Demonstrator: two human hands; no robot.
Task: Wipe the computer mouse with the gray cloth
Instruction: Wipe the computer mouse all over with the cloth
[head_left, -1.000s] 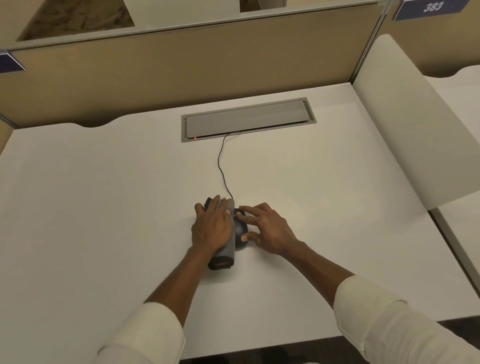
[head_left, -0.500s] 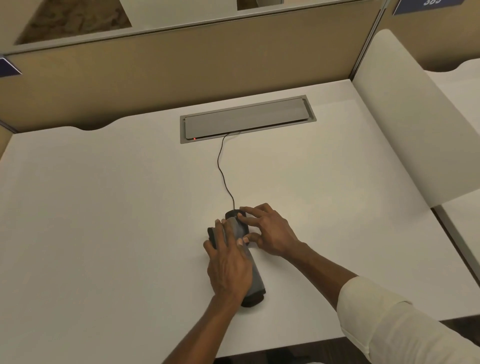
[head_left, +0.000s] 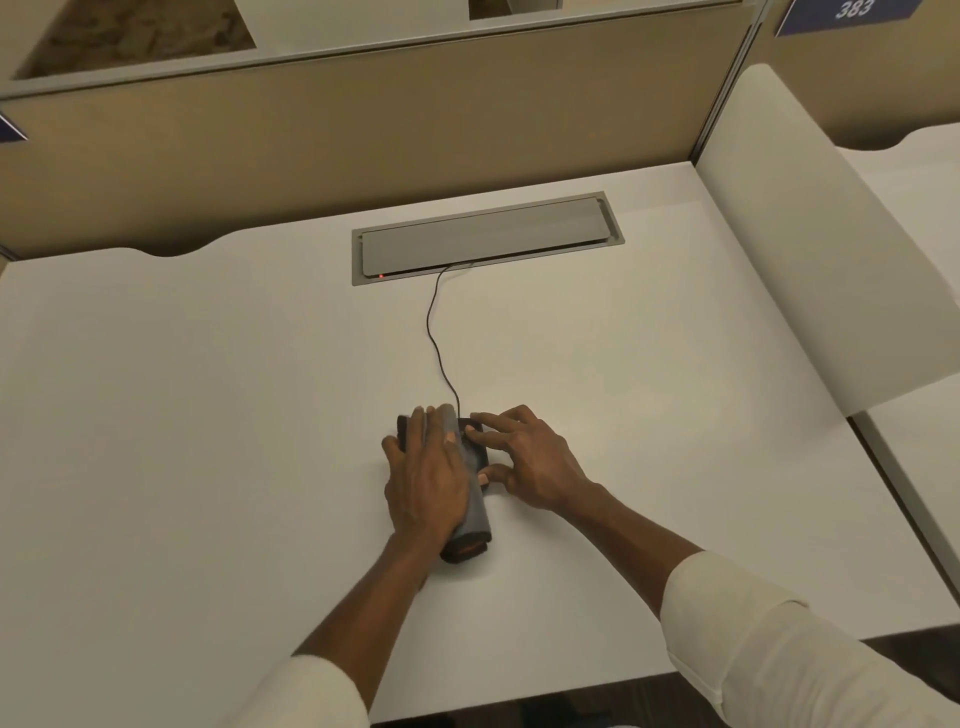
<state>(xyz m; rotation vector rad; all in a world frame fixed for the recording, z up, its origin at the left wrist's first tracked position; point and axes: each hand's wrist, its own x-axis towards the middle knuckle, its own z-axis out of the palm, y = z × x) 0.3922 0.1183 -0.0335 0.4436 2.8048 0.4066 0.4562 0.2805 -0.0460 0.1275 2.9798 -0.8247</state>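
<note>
The computer mouse (head_left: 477, 451) sits mid-desk, towards the near edge, mostly covered by the gray cloth (head_left: 475, 512). Your left hand (head_left: 426, 483) presses flat on the cloth, fingers straight. Your right hand (head_left: 530, 462) pinches the mouse's right side between fingertips and thumb. The cable (head_left: 436, 332) runs far to a gray hatch (head_left: 483, 239) in the white desk (head_left: 208, 415).

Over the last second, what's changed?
The left hand pulled the gray cloth back, then pushed it forward over the mouse toward the cable. Nothing taken or let go. The right hand steadies the mouse as before; cable unmoved.
</note>
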